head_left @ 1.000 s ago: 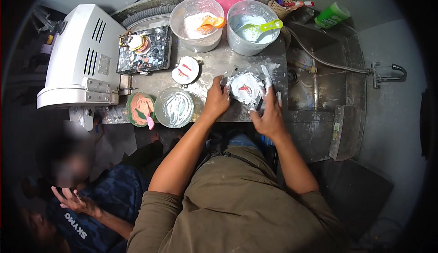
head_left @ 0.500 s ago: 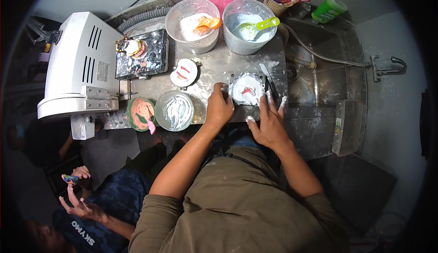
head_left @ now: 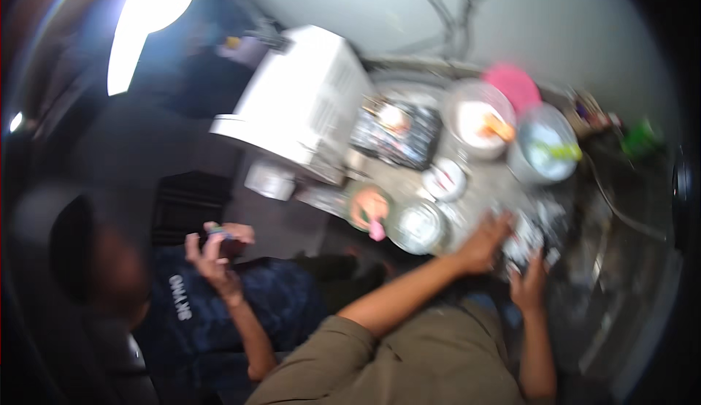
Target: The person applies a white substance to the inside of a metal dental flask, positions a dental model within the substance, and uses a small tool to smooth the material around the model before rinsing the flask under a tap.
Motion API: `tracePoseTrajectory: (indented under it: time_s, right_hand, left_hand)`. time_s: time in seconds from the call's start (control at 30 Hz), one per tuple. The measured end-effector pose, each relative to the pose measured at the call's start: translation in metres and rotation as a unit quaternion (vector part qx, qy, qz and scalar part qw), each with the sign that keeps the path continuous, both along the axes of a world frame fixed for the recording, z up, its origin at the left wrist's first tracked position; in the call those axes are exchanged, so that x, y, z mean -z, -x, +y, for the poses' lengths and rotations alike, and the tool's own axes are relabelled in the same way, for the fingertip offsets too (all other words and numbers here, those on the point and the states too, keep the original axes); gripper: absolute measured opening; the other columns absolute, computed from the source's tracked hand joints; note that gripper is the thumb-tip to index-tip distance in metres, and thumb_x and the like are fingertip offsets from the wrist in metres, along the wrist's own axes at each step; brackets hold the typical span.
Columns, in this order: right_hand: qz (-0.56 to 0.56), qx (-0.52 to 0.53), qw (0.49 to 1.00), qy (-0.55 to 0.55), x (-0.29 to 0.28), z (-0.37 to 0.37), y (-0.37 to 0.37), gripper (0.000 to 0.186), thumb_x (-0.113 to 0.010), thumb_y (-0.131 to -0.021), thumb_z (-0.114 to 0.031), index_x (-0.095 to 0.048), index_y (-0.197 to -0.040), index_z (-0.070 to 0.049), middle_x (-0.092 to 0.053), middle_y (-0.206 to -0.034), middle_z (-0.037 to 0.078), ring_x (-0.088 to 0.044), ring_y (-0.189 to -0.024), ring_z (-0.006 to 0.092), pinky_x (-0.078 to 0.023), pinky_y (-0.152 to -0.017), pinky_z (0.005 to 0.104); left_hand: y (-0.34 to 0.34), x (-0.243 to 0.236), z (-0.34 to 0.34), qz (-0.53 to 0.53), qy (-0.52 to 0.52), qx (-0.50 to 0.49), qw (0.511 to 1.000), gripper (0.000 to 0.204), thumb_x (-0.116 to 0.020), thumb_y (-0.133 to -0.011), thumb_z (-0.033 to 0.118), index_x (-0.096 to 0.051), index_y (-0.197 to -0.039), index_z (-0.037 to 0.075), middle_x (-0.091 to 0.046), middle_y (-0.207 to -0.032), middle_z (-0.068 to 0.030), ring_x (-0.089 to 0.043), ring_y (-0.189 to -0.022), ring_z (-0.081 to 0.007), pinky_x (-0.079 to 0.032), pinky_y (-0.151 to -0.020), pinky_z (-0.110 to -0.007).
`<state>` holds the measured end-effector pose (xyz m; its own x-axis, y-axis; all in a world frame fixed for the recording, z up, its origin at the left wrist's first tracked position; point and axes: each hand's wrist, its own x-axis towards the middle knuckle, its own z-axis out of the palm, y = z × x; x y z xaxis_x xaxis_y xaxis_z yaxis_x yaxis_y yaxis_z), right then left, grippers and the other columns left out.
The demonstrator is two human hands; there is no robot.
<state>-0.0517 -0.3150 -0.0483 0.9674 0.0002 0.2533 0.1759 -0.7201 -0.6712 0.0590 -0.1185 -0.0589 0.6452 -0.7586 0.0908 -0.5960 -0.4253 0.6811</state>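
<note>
1 white mass [head_left: 523, 239], blurry, btwn l hand [head_left: 485, 247] & r hand [head_left: 531, 286]

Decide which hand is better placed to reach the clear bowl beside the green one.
Probably the left hand: it lies nearer the clear bowl, while the right hand is farther right, by the white paste.

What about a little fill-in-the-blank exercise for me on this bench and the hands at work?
Fill in each blank, taking sides as they appear in the picture.

1. The scoop in the left tub is coloured ____.
2. The colour of the round lid is ____.
3. The clear bowl stands to the ____ of the green bowl.
4. The person's hand nearer the clear bowl, by the blurred white mass, is the ____ one.

Missing words: orange; pink; right; left.
</note>
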Motion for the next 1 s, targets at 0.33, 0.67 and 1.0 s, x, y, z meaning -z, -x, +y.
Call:
tracePoseTrajectory:
  time_s: [0.33, 0.67, 1.0]
  right_hand:
    - [0.088, 0.037, 0.995, -0.021, 0.001, -0.004, -0.011, 0.083, -0.065, -0.082, -0.021, -0.027, -0.147, 0.014, -0.061, -0.122, 0.035, -0.059, -0.115, 0.0496, -0.037, -0.109, 0.0512]
    - [0.122, -0.013, 0.553, -0.824, -0.049, -0.018, -0.035, 0.064, -0.05, -0.095, -0.027, -0.037, -0.149, 0.003, -0.053, -0.14, 0.022, -0.05, -0.131, 0.031, -0.036, -0.112, 0.0429]
    - [0.097, -0.035, 0.629, -0.77, -0.056, -0.009, -0.014, 0.073, -0.048, -0.094, -0.034, -0.029, -0.152, 0.005, -0.052, -0.141, 0.023, -0.049, -0.134, 0.0321, -0.033, -0.114, 0.043]
  left_hand:
    - [0.003, -0.004, 0.002, 0.074, 0.083, -0.072, 0.991, 0.085, -0.061, -0.088, 0.007, -0.013, -0.157, 0.003, -0.046, -0.15, -0.0229, -0.029, -0.149, -0.0354, -0.004, -0.123, -0.057]
    - [-0.013, -0.057, -0.001, 0.149, 0.179, -0.15, 0.961, 0.064, -0.065, -0.092, 0.002, -0.036, -0.15, 0.004, -0.051, -0.149, -0.0165, -0.048, -0.139, -0.0283, -0.024, -0.12, -0.048]
    - [0.008, -0.091, -0.029, 0.31, 0.311, -0.135, 0.888, 0.073, -0.079, -0.081, -0.004, -0.045, -0.144, 0.004, -0.066, -0.118, -0.0119, -0.061, -0.111, -0.0186, -0.051, -0.095, -0.033]
